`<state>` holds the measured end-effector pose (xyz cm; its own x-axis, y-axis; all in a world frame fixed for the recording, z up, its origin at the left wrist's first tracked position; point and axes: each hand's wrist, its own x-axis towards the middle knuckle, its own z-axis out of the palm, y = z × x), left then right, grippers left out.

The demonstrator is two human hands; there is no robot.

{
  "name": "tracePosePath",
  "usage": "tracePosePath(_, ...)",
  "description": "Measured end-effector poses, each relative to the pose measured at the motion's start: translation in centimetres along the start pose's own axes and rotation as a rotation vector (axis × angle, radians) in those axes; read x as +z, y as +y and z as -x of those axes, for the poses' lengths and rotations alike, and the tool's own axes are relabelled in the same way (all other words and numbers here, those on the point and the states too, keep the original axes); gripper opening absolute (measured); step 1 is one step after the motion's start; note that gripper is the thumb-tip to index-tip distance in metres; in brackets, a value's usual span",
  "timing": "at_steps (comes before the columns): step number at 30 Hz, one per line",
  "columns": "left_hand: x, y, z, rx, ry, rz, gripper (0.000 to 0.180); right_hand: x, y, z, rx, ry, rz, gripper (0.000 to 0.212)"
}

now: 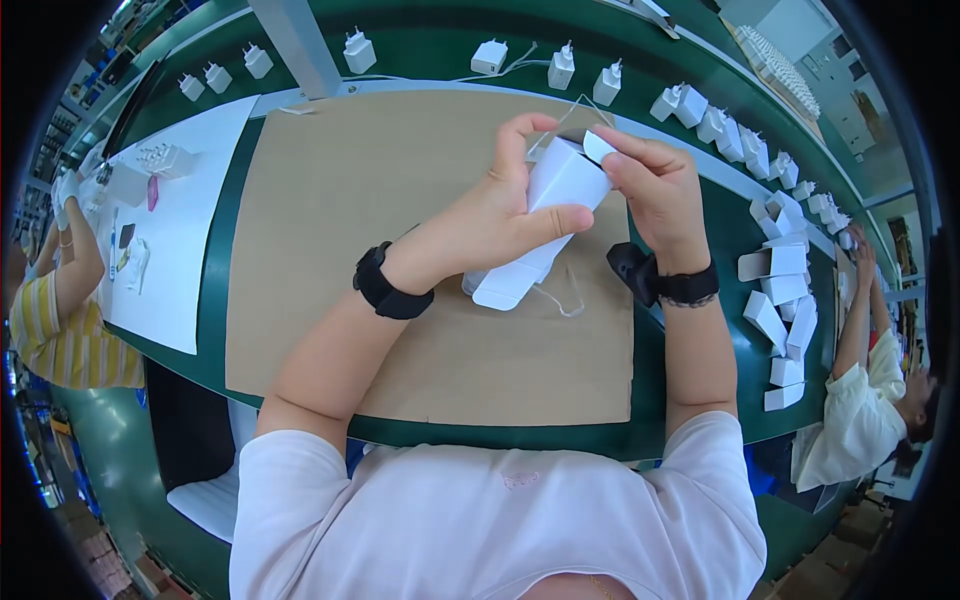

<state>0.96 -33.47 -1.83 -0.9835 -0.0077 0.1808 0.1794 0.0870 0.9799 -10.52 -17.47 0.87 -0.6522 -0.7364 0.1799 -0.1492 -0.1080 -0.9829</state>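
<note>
My left hand [500, 215] is wrapped round a small white carton [572, 185], its thumb across the front and its forefinger bent near the top. The carton is held tilted above a brown cardboard sheet [400, 170]. At its upper end, my right hand [660, 190] pinches a white flap [597, 147] between thumb and fingers. Another flap [507, 288] hangs loose at the lower end. Thin white cord [572, 310] shows in loops below the carton and above it. What lies inside the carton is hidden. Both wrists wear black bands.
White plug adapters [360, 52] stand along the green ledge behind the sheet. Several white cartons [783, 262] are heaped at the right. A white sheet [185, 240] with small items lies left. Co-workers sit at the left [70, 330] and right [850, 420].
</note>
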Motion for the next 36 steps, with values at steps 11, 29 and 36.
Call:
tracePosePath(11, -0.1, -0.1, -0.1, -0.014, 0.080, -0.039, 0.081, 0.0, -0.4, 0.1, -0.035, -0.149, 0.171, 0.029)
tracePosePath(29, -3.2, -2.4, -0.5, -0.448, 0.135, -0.614, 0.039, -6.3, 1.7, -2.5, -0.043, 0.361, 0.971, 0.022)
tracePosePath(36, -1.1, 0.0, -0.3, -0.172, 0.309, -0.287, 0.022, 1.6, 2.0, -0.8, 0.090, -0.034, 0.551, 0.045)
